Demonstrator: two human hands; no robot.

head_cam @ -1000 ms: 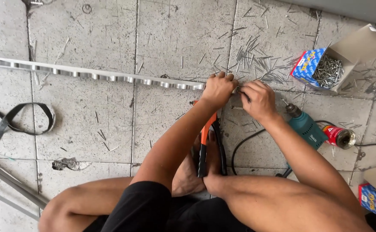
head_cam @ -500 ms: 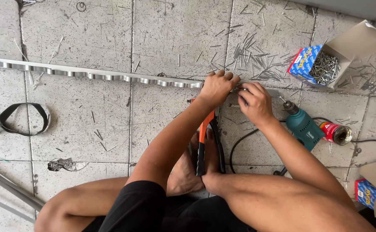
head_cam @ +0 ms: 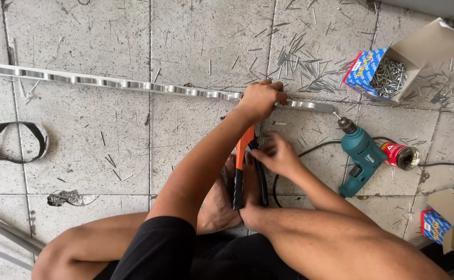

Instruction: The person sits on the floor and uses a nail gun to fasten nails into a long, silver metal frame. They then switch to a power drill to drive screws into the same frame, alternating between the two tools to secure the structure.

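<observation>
While the person sits on the tiled floor point(head_cam: 107, 155), the head view shows the left hand point(head_cam: 260, 99) closed over a long metal strip point(head_cam: 107, 83), gripping it near its right end. The strip's long axis runs from 9 o'clock to 3 o'clock across the frame, tilted slightly down to the right, and ends just short of the drill bit.

The right hand point(head_cam: 278, 154) lies at 6 o'clock from the left hand, fingers loosely curled and reaching toward the orange-handled tool point(head_cam: 240, 166); whether it actually touches the handle cannot be told. That tool lies with its long axis near 12 to 6 o'clock, between the feet. The right hand is the nearer to it.

A teal power drill point(head_cam: 361, 155) lies at 3 o'clock from the right hand, apart from it, its bit pointing toward 11 o'clock at the strip's end. An open box of nails point(head_cam: 380, 75) sits at 1 o'clock. Loose nails litter the floor. A black strap point(head_cam: 14, 142) lies at 9 o'clock.
</observation>
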